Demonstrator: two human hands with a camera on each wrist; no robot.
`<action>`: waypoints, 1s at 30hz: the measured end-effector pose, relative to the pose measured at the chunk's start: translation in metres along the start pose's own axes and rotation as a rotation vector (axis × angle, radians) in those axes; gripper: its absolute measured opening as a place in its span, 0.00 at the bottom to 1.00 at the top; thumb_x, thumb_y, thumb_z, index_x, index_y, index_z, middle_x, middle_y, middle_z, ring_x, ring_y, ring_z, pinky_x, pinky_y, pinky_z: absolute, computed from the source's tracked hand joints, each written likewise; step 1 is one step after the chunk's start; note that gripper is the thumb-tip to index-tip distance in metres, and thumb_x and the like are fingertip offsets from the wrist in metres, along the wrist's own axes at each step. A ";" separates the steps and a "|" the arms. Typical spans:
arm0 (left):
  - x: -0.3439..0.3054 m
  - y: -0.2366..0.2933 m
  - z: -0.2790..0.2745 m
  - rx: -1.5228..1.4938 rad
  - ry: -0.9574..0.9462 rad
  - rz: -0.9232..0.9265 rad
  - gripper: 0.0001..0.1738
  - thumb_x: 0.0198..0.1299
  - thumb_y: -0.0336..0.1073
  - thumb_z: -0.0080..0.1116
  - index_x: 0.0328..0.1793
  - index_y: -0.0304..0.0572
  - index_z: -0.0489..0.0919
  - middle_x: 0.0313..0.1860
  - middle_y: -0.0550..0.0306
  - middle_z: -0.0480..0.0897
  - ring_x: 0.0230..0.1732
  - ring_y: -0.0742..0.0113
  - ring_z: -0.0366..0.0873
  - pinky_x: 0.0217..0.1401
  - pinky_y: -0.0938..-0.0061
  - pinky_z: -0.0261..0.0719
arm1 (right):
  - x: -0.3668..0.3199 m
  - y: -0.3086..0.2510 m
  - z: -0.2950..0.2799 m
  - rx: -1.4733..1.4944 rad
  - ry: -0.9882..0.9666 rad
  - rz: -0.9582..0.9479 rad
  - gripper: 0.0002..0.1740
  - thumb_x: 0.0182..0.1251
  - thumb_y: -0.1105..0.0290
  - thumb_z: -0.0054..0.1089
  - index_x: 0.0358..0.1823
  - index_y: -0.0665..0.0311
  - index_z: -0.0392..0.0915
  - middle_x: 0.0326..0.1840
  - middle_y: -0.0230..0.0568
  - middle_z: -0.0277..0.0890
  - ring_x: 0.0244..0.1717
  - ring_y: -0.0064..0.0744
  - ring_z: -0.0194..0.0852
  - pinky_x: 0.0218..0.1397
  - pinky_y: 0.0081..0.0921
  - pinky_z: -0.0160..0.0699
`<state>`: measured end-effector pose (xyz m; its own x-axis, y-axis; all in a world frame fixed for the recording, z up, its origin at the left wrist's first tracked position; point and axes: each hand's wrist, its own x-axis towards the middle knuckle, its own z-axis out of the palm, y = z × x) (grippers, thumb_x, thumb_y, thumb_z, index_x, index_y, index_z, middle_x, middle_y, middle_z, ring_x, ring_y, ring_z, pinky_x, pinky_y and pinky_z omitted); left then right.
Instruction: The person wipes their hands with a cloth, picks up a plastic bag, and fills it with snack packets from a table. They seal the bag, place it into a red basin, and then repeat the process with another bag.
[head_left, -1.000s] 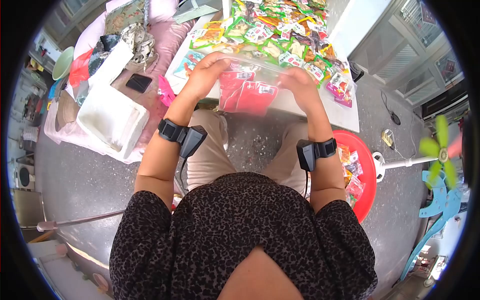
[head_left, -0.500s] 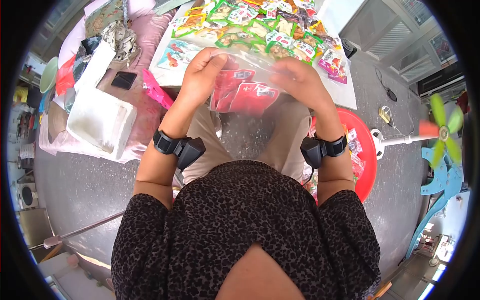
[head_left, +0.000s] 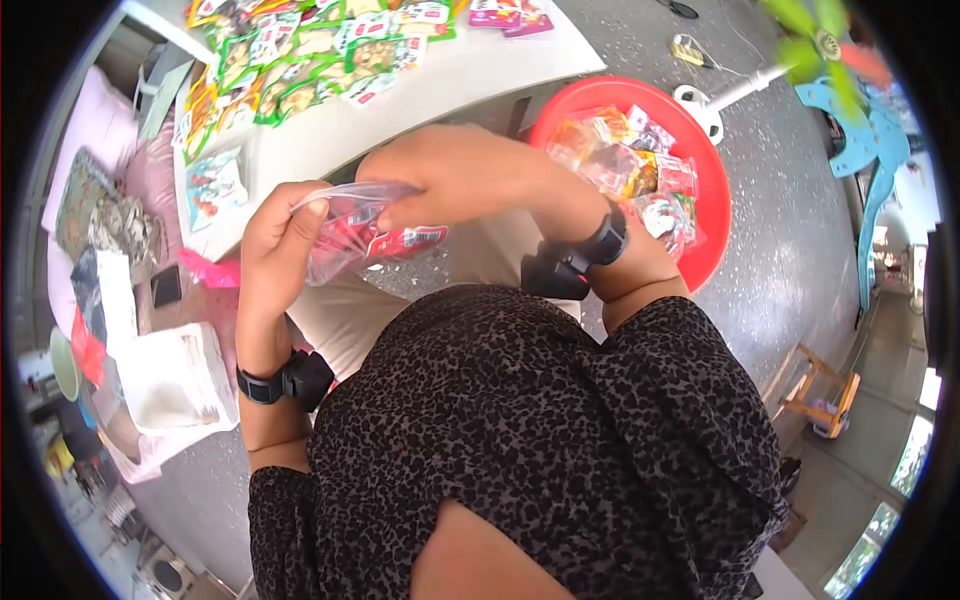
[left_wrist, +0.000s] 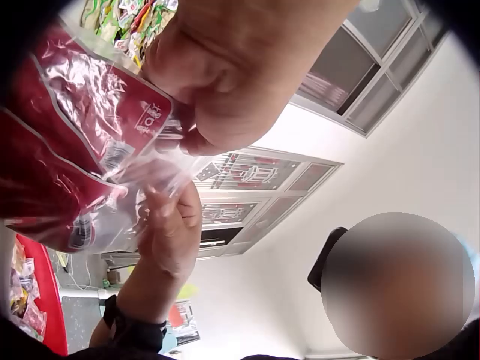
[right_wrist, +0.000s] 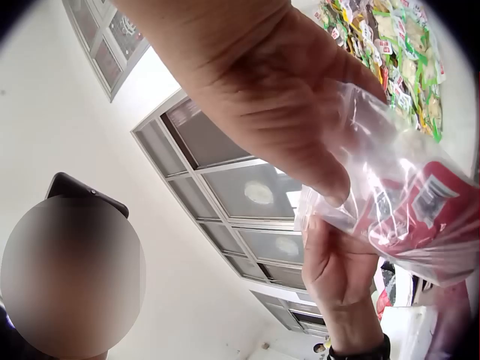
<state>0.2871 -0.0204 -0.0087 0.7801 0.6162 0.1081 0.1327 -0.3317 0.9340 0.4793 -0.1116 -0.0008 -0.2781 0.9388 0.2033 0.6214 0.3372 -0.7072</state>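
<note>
A clear plastic bag (head_left: pixel 335 262) with red packets (head_left: pixel 412 240) inside hangs between my hands, over the lap. My left hand (head_left: pixel 272 245) pinches its left edge, thumb lying on the near side of the rim. Bent across from the right, my right hand (head_left: pixel 440 180) grips the opposite side near the mouth; its thumb (right_wrist: pixel 334 184) presses on the film in the right wrist view, where the fingers behind are mostly hidden. Both hands sit close together along the bag's top in the left wrist view, above red packets (left_wrist: pixel 112 112) with white labels.
A white table (head_left: pixel 480 85) ahead bears many colourful snack packets (head_left: pixel 300 60) and a blue-white packet (head_left: pixel 215 188). On the right stands a red basin (head_left: pixel 715 190) of packets, with a green-bladed fan (head_left: pixel 828 45) beyond. A white foam box (head_left: pixel 175 380) lies at left.
The head view has turned, so the table shifts left and the basin comes into fuller view. My hands and the bag move left and closer to the body; the right hand reaches across.
</note>
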 end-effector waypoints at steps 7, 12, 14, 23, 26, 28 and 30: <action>0.028 -0.003 0.032 -0.026 -0.198 0.041 0.10 0.57 0.32 0.44 0.40 0.33 0.71 0.36 0.59 0.73 0.35 0.78 0.67 0.39 0.84 0.65 | -0.035 0.032 0.000 0.090 0.175 0.078 0.09 0.52 0.65 0.50 0.29 0.65 0.70 0.20 0.44 0.68 0.25 0.40 0.68 0.28 0.29 0.64; 0.056 -0.019 0.037 -0.311 -0.246 0.079 0.12 0.58 0.33 0.41 0.44 0.33 0.68 0.44 0.51 0.73 0.43 0.69 0.69 0.49 0.76 0.65 | -0.105 0.055 -0.059 0.074 0.308 0.268 0.07 0.55 0.69 0.48 0.31 0.66 0.70 0.21 0.32 0.68 0.24 0.22 0.66 0.25 0.20 0.64; 0.059 -0.028 0.038 -0.348 -0.265 0.021 0.12 0.58 0.33 0.42 0.44 0.33 0.68 0.43 0.52 0.73 0.43 0.69 0.70 0.49 0.76 0.66 | -0.135 0.067 -0.069 0.030 0.393 0.320 0.06 0.57 0.71 0.47 0.30 0.67 0.70 0.21 0.28 0.68 0.25 0.18 0.65 0.26 0.17 0.63; 0.052 -0.101 0.028 -0.305 -0.275 -0.380 0.11 0.58 0.33 0.41 0.44 0.36 0.68 0.41 0.55 0.73 0.44 0.68 0.70 0.47 0.76 0.67 | -0.309 0.180 -0.027 0.218 0.768 1.162 0.04 0.51 0.70 0.51 0.25 0.62 0.72 0.24 0.28 0.70 0.28 0.17 0.66 0.28 0.15 0.64; 0.051 -0.118 0.027 -0.292 -0.219 -0.474 0.11 0.57 0.33 0.42 0.44 0.36 0.68 0.40 0.55 0.73 0.43 0.69 0.71 0.45 0.77 0.68 | -0.359 0.210 0.006 0.221 0.802 1.259 0.07 0.48 0.69 0.51 0.26 0.64 0.72 0.22 0.32 0.70 0.24 0.19 0.66 0.26 0.17 0.67; 0.047 -0.132 0.026 -0.313 -0.201 -0.523 0.12 0.56 0.34 0.44 0.44 0.36 0.68 0.39 0.55 0.73 0.42 0.69 0.71 0.44 0.78 0.68 | -0.376 0.214 0.026 0.171 0.803 1.284 0.10 0.47 0.67 0.50 0.26 0.66 0.72 0.22 0.34 0.70 0.20 0.20 0.67 0.24 0.19 0.70; 0.044 -0.146 0.025 -0.321 -0.193 -0.575 0.12 0.56 0.35 0.44 0.44 0.37 0.68 0.39 0.56 0.73 0.41 0.70 0.71 0.43 0.79 0.69 | -0.390 0.219 0.043 0.236 0.871 1.369 0.09 0.47 0.67 0.49 0.25 0.65 0.72 0.20 0.34 0.69 0.20 0.21 0.67 0.22 0.21 0.70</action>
<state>0.3172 0.0373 -0.1487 0.7392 0.4827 -0.4697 0.3937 0.2562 0.8828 0.6928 -0.4068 -0.2643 0.8754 0.2927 -0.3847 -0.0990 -0.6705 -0.7353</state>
